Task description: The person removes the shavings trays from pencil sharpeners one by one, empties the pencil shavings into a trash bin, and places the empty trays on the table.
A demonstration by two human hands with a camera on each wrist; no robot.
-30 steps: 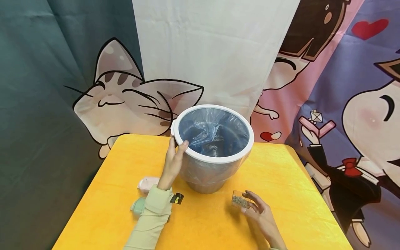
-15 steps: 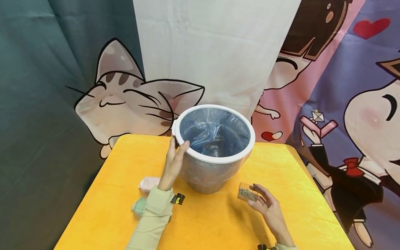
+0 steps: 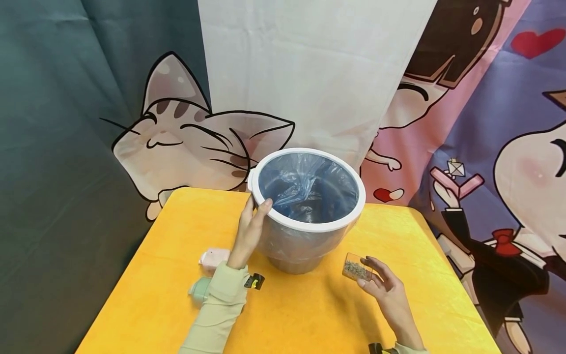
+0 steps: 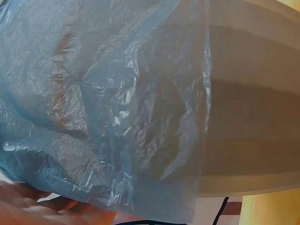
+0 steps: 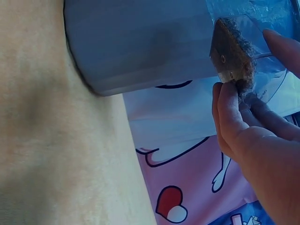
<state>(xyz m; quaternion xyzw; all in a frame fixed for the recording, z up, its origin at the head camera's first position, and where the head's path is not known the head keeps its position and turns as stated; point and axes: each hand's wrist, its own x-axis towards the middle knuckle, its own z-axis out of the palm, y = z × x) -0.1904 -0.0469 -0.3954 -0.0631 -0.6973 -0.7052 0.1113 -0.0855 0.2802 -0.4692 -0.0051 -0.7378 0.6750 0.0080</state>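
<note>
A round bin (image 3: 292, 265) with a white rim stands on the table, lined with a thin bluish plastic bag (image 3: 331, 194). My left hand (image 3: 248, 233) grips the bin's near-left rim, thumb over the top edge and fingers outside. In the left wrist view, the bag's loose skirt (image 4: 108, 103) hangs down the bin's outside. My right hand (image 3: 389, 293) holds a small clear box (image 3: 356, 268) by its sides, to the right of the bin and above the table. Greyish-brown bits (image 5: 246, 44) lie in the lower part of the box.
A pink container (image 3: 214, 257) and a mint-green one (image 3: 201, 289) stand left of the bin, partly hidden by my left forearm. A cartoon-printed curtain (image 3: 318, 73) hangs right behind the yellow table (image 3: 292, 319).
My right hand has lifted the clear box slightly up and to the right, away from the bin. My left hand stays on the rim, and the head view has shifted a little.
</note>
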